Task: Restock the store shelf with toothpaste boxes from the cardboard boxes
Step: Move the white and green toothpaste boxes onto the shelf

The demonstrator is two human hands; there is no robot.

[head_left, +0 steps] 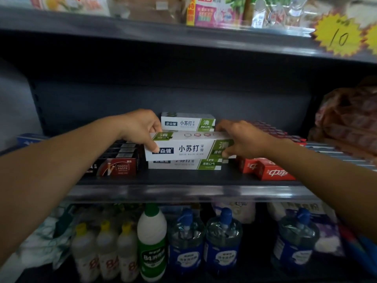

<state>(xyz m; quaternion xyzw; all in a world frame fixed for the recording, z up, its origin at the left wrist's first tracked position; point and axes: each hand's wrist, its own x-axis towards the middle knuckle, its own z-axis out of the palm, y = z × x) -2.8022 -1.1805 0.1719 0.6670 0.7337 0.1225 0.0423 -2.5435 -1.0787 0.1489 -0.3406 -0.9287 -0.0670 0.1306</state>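
With your left hand (140,127) and right hand (242,139) each pinching an end of the toothpaste box (189,147), lower it squarely onto the stack (183,165).

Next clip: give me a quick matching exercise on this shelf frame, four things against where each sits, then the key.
Things:
1. white-and-green toothpaste box
2. red toothpaste boxes
3. dark toothpaste boxes
4. yellow price tag

Places:
A. upper shelf edge, at right
B. middle shelf, left of the white stack
C. held at both ends by left hand and right hand
D. middle shelf, right of the white stack

Pairs: 1-C, 2-D, 3-B, 4-A
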